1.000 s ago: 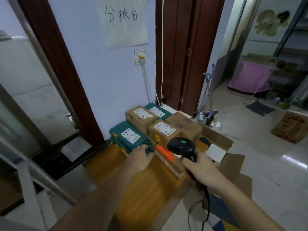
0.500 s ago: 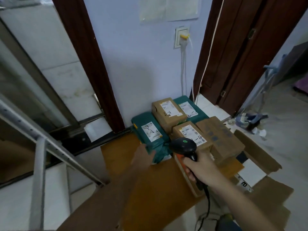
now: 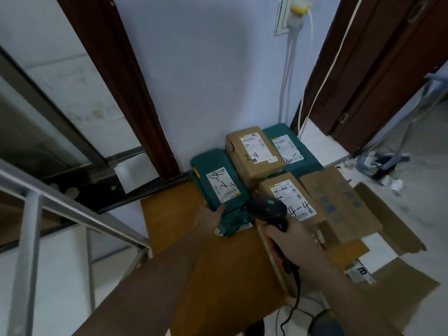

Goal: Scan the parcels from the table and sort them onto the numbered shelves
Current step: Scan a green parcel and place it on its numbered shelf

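Both busy: left hand [image 3: 210,217] grips green parcel [image 3: 219,187]'s near end; right hand [image 3: 294,241] clasps scanner [image 3: 269,208].

Left hand [image 3: 209,217] now grips green parcel [image 3: 219,187] edge — scanner [image 3: 268,209] closer.

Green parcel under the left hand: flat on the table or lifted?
Cannot tell. The left hand grips the near end of the green parcel, label up, beside the brown boxes; whether its underside has left the table is hidden.
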{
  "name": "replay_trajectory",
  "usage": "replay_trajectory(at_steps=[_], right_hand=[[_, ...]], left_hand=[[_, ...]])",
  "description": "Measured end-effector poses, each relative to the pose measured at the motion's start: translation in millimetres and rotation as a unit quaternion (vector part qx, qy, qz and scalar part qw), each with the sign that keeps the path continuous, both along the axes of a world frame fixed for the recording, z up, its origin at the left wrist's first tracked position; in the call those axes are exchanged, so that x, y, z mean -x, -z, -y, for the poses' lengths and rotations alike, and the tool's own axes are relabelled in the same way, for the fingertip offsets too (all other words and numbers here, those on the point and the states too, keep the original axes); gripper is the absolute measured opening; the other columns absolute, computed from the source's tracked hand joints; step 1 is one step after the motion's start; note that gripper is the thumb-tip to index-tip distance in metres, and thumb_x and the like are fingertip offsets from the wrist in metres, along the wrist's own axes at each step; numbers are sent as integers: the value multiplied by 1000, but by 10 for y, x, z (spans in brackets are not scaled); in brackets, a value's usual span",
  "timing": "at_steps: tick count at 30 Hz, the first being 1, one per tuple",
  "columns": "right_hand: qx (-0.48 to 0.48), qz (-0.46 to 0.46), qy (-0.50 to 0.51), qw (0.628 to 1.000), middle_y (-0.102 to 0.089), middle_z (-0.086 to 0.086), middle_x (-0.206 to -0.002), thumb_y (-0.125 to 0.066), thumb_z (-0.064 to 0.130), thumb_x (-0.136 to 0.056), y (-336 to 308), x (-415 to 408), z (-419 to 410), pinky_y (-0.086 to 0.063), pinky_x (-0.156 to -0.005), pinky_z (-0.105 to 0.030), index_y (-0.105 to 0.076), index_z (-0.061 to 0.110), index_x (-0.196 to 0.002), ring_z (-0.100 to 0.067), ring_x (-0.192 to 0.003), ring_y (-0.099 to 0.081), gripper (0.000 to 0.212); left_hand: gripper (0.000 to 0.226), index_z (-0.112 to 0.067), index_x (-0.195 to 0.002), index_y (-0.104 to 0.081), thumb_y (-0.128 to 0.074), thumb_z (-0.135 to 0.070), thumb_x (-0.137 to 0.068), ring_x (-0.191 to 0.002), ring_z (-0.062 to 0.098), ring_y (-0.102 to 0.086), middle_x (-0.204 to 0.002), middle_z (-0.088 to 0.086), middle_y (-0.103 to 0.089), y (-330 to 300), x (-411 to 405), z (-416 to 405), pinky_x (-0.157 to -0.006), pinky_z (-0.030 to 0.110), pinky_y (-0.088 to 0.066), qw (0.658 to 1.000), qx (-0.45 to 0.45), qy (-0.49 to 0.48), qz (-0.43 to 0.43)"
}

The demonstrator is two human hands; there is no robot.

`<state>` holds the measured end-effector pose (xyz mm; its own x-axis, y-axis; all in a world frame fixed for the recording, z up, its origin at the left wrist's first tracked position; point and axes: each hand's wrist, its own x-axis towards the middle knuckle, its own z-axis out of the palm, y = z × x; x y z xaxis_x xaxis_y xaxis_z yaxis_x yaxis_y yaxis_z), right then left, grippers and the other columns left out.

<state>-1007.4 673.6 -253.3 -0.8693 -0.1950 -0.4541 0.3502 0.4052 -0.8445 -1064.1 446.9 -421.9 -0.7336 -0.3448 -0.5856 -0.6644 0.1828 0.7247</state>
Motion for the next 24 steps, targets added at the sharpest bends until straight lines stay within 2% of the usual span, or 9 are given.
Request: replay_trajectory(at_steps=[4,8,10,13,14,16,19,21,24], right_hand=[[24,23,-14,999,-55,-9,-58,-63,13,-96,106,182,-24,-44,-43,-30,-55,17,-93,-17,-40,-49,9],[19,41,-33,998,-57,-8,-58,-63,17,-96,193,278,-90,-45,-45,-31,-56,20,-97,-19,-44,-52,7],[13,48,-45,998,-59,-9,-61,-63,17,-96,243,318,-138,-47,-47,-32,-57,16,-102,-21,-48,-54,8],[12,48,-62,997,-58,-10,-60,-62,16,-97,294,389,-188,-48,-47,-30,-57,14,-103,-23,-50,-54,8],[11,46,-67,997,-58,-10,-59,-61,16,-97,297,413,-192,-48,-47,-30,-57,14,-102,-23,-50,-54,7],[11,44,-77,996,-58,-11,-60,-61,17,-96,290,453,-190,-49,-48,-30,-57,16,-99,-24,-50,-54,5],[12,51,-82,995,-58,-13,-61,-62,20,-95,295,494,-182,-48,-48,-31,-57,18,-97,-24,-50,-54,6],[19,55,-85,995,-59,-13,-60,-62,22,-96,291,516,-170,-47,-49,-33,-57,18,-94,-24,-49,-54,7],[19,53,-96,994,-58,-13,-58,-62,23,-96,276,534,-140,-46,-50,-34,-57,16,-86,-22,-47,-54,14]], left_hand=[[81,-8,-132,-67,-80,-67,-78,-100,25,-74,-123,8,-74,110,144,-113,-83,37,-64,997,-18,-69,20],[131,-10,-139,-55,-72,-96,-41,-110,29,-70,-130,6,-65,266,259,-160,-87,45,-64,994,9,-104,46],[138,-9,-143,-49,-69,-98,-39,-116,32,-66,-135,8,-59,479,324,-127,-90,48,-62,993,28,-97,61],[149,-12,-144,-56,-67,-106,-28,-114,31,-68,-137,8,-63,841,381,-18,-92,49,-62,991,18,-105,80],[142,-12,-142,-59,-72,-102,-33,-112,31,-69,-134,8,-65,791,367,-17,-92,48,-62,991,3,-114,76],[104,-8,-134,-66,-85,-79,-61,-106,29,-72,-126,10,-71,371,293,-126,-91,46,-63,988,-37,-141,54],[57,-5,-121,-68,-82,-48,-86,-99,29,-73,-114,9,-73,88,219,-237,-88,43,-63,983,-55,-174,17],[43,-10,-115,-61,-78,-43,-93,-97,29,-71,-106,7,-70,69,192,-254,-87,43,-63,980,-41,-194,20],[31,-11,-111,-57,-72,-34,-99,-95,28,-68,-106,9,-68,65,162,-229,-85,44,-61,971,-34,-234,25]])
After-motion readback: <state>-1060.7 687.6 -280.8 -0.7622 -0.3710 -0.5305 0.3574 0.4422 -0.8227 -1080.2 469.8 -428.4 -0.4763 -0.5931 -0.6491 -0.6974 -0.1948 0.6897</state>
